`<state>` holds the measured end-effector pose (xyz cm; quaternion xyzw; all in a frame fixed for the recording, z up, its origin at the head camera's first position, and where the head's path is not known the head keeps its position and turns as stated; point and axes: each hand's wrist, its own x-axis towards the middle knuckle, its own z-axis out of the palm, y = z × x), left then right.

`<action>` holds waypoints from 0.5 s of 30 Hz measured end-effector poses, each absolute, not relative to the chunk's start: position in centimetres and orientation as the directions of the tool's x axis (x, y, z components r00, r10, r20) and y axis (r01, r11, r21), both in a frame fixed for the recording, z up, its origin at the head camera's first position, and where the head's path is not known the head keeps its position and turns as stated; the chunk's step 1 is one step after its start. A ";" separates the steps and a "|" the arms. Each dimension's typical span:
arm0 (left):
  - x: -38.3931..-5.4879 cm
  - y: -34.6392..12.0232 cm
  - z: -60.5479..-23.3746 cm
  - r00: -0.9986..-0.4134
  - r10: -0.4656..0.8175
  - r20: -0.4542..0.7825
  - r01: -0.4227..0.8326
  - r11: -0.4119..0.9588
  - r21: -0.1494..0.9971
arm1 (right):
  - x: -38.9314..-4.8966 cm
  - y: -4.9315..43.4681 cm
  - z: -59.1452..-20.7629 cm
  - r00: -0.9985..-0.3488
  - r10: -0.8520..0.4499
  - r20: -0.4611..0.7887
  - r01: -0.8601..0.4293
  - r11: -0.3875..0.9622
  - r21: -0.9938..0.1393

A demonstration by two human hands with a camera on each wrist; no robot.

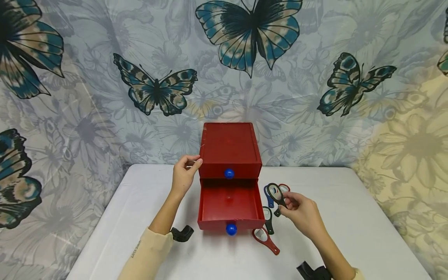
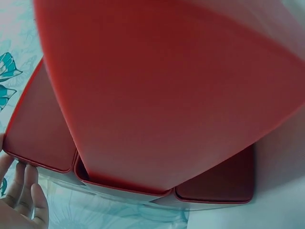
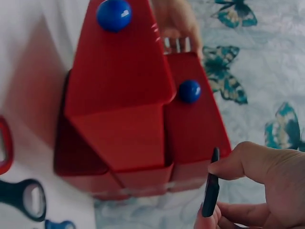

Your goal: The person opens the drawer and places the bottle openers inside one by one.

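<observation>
A red drawer cabinet (image 1: pixel 229 144) with blue knobs stands on the table; its middle drawer (image 1: pixel 227 202) is pulled out and holds nothing visible. My left hand (image 1: pixel 184 175) touches the cabinet's upper left side, its fingers (image 2: pixel 28 183) fairly straight along the top section. Beside the drawer's right wall, my right hand (image 1: pixel 302 214) pinches a black magnifying glass (image 1: pixel 279 199) by its handle, between thumb and fingers. In the right wrist view that magnifying glass (image 3: pixel 212 186) appears edge-on, in front of the cabinet's side.
Right of the drawer lie more magnifying glasses: a blue one (image 1: pixel 270 202), a black one (image 1: pixel 269 226), a red one (image 1: pixel 271 247) and a partly hidden red-rimmed one (image 1: pixel 285 186). Butterfly-print cloth (image 1: pixel 227 93) hangs behind the white table (image 1: pixel 350 217).
</observation>
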<state>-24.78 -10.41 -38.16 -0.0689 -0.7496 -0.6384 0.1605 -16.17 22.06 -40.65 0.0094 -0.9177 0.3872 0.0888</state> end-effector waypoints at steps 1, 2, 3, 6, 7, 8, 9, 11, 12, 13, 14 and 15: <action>-24.8 -10.4 -38.2 -0.939 -0.101 0.327 0.307 0.173 0.936 | -16.3 21.8 -40.4 -0.985 0.037 0.171 -0.098 0.694 -0.714; -24.8 -10.4 -38.2 -0.940 -0.099 0.327 0.308 0.170 0.936 | -16.4 21.5 -40.2 -0.985 0.023 0.171 -0.109 0.688 -0.718; -24.8 -10.5 -38.2 -0.940 -0.097 0.326 0.308 0.168 0.936 | -16.5 21.2 -40.0 -0.985 0.009 0.171 -0.119 0.684 -0.720; -24.8 -10.6 -38.4 -0.941 -0.092 0.326 0.308 0.168 0.937 | -16.9 20.2 -39.6 -0.984 -0.034 0.173 -0.149 0.680 -0.717; -24.8 -10.6 -38.4 -0.941 -0.091 0.326 0.308 0.169 0.936 | -17.0 19.9 -39.4 -0.983 -0.051 0.177 -0.163 0.681 -0.714; -24.8 -10.6 -38.4 -0.941 -0.090 0.325 0.308 0.168 0.937 | -17.2 19.6 -39.3 -0.982 -0.065 0.177 -0.173 0.681 -0.712; -24.8 -10.6 -38.5 -0.942 -0.089 0.325 0.307 0.166 0.937 | -17.3 19.3 -39.2 -0.981 -0.080 0.178 -0.184 0.682 -0.707; -24.9 -10.6 -38.5 -0.941 -0.089 0.327 0.311 0.158 0.937 | -17.6 18.7 -38.9 -0.976 -0.117 0.183 -0.212 0.684 -0.698; -24.9 -10.6 -38.6 -0.940 -0.089 0.328 0.313 0.154 0.937 | -17.8 18.4 -38.8 -0.974 -0.134 0.182 -0.223 0.682 -0.696; -24.9 -10.6 -38.6 -0.940 -0.090 0.330 0.314 0.153 0.937 | -18.0 18.1 -38.7 -0.973 -0.150 0.178 -0.232 0.680 -0.695; -24.9 -10.5 -38.6 -0.939 -0.090 0.331 0.316 0.150 0.937 | -18.1 17.8 -38.5 -0.971 -0.166 0.169 -0.237 0.678 -0.695; -24.9 -10.5 -38.6 -0.939 -0.092 0.333 0.317 0.149 0.936 | -18.3 17.5 -38.4 -0.969 -0.184 0.162 -0.245 0.676 -0.695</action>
